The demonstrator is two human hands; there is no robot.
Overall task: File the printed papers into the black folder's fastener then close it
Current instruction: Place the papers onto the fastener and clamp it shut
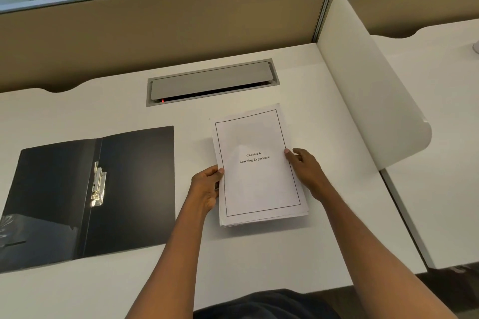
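Observation:
A stack of printed papers (259, 184) lies on the white desk, right of centre; its top sheet has a black border and reads "Chapter 6 Learning Experience". My left hand (206, 186) grips the stack's left edge, thumb on top. My right hand (307, 171) holds the right edge, thumb on the top sheet. The black folder (134, 189) lies open and flat to the left, apart from the papers. Its metal fastener (98, 184) sits along the spine fold.
A grey cable flap (211, 81) is set into the white desk (233, 261) behind the papers. A white curved divider (363, 85) stands on the right, and a tan partition wall (155, 28) runs along the back. The desk's front edge is near my body.

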